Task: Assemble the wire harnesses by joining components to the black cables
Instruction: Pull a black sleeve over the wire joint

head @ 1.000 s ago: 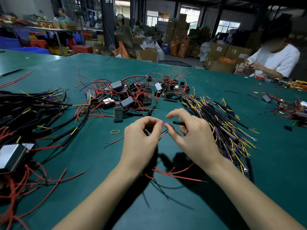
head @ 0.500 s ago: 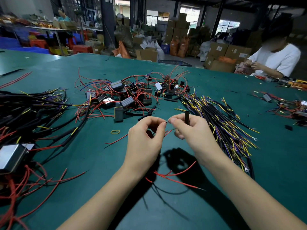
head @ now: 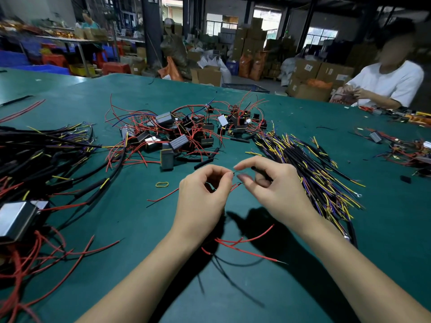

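Above the green table (head: 279, 299), my left hand (head: 203, 197) and my right hand (head: 272, 190) meet fingertip to fingertip. The left thumb and forefinger pinch thin wire ends; a red wire (head: 235, 186) runs down from that pinch. My right hand pinches the same thin wire ends and holds a short black sleeve (head: 261, 172) under its fingers. More red wires (head: 247, 241) trail beneath my wrists. A pile of black cables with yellow and purple leads (head: 310, 169) lies just right of my right hand. A heap of small box components with red wires (head: 177, 136) sits behind my hands.
Joined harnesses with black cables (head: 42, 164) and a metal box (head: 16, 220) lie at the left. A yellow rubber band (head: 162, 184) rests left of my hands. Another person in white (head: 387, 85) works at the far right, by more parts (head: 408, 150).
My hands have dropped slightly and drawn a little apart. The black sleeve in my right hand has tipped from upright to slanting under the fingers.
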A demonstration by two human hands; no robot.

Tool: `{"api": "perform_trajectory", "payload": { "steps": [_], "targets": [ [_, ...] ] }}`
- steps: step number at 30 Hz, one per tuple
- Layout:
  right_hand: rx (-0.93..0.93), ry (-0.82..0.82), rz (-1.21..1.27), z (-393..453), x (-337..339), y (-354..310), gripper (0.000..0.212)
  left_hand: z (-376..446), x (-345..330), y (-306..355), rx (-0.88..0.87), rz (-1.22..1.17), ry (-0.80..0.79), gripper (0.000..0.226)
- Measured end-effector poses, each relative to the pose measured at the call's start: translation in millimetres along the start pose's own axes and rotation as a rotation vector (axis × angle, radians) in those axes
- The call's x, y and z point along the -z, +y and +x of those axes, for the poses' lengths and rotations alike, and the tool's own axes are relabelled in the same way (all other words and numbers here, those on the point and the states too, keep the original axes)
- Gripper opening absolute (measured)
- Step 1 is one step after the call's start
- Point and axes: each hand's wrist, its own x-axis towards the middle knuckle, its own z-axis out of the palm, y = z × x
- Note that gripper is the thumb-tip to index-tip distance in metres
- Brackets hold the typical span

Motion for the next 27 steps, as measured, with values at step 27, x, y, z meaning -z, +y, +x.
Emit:
{"api": "perform_trajectory", "payload": {
  "steps": [27],
  "targets": [
    [-0.517, 0.212, 0.789, 14.2, -1.3, -15.2, 0.027, -1.2, -0.2, 0.6, -0.037, 0.041, 0.113, 0.006]
  ]
}}
